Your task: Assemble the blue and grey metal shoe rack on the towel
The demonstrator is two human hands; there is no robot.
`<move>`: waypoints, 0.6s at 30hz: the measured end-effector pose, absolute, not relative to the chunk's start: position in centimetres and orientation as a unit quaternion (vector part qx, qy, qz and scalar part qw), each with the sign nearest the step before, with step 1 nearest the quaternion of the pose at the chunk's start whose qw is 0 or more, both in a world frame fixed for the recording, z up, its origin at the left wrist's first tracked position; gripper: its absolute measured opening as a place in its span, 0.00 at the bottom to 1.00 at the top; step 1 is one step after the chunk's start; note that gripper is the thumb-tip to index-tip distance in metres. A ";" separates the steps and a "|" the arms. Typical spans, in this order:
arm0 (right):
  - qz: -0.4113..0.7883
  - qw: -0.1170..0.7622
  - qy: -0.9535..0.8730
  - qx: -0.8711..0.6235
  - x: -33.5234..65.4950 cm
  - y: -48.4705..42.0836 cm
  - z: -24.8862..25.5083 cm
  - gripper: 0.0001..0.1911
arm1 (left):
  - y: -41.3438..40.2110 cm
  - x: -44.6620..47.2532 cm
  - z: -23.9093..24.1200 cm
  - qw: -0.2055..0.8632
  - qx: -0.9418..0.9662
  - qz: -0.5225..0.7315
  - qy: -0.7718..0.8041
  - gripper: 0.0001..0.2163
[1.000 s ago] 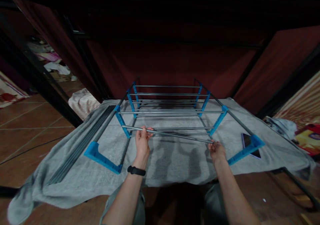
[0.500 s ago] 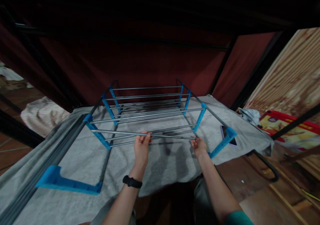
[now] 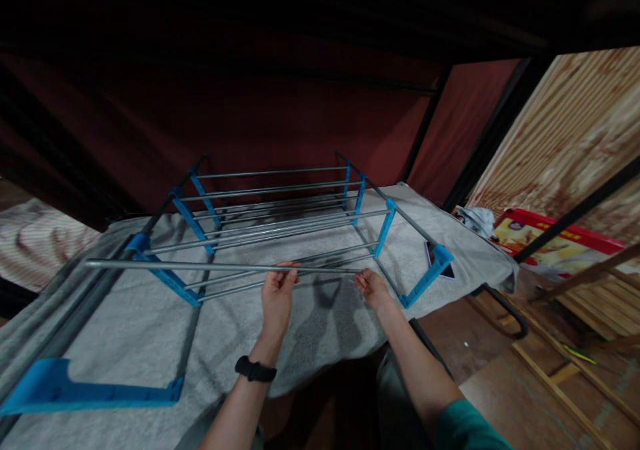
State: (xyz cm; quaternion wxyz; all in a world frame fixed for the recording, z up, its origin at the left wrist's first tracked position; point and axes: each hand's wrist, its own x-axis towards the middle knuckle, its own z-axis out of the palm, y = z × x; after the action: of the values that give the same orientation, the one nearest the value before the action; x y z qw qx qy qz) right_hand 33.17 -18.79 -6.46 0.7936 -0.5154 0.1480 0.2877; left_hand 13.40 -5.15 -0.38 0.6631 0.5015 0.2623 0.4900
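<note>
My left hand (image 3: 279, 293) is closed around a thin grey metal tube (image 3: 200, 265) near its middle. My right hand (image 3: 373, 289) pinches the same tube at its right end. Held roughly level, the tube crosses in front of a rack of grey tubes and blue plastic brackets, and its left end reaches past the left blue bracket (image 3: 173, 278). Several crossbars, among them a front upper bar (image 3: 270, 231), span the rack behind my hands. A blue bracket at the front left (image 3: 95, 393) and one at the front right (image 3: 427, 277) stand nearer me.
The rack stands on a grey cloth (image 3: 320, 343) over a raised surface. A dark phone-like object (image 3: 447, 270) lies behind the right bracket. Loose grey tubes (image 3: 65, 323) lie along the left side. To the right are a red-and-yellow box (image 3: 555, 243) and wooden slats (image 3: 595, 310).
The held tube has shifted left, so its left end now passes beyond the left bracket. Both hands still grip it. The view has turned slightly to the right.
</note>
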 end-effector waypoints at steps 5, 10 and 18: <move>0.337 0.782 0.116 -0.512 31.5 -18.0 -6.2 0.11 | -5.2 13.3 -0.2 0.665 0.502 0.488 0.259 0.14; 0.364 0.770 0.106 -0.514 30.6 -17.5 -5.9 0.11 | -5.2 13.2 -0.4 0.664 0.512 0.481 0.256 0.13; 0.375 0.758 0.110 -0.523 29.9 -17.1 -5.3 0.13 | -5.3 13.2 -0.2 0.676 0.501 0.472 0.263 0.11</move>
State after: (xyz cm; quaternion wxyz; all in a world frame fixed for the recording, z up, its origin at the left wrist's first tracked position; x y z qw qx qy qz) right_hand 29.92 -17.10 -5.33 0.7579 -0.5226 0.1098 0.3748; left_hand 13.25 -5.34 -0.19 0.6765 0.5009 0.2626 0.4718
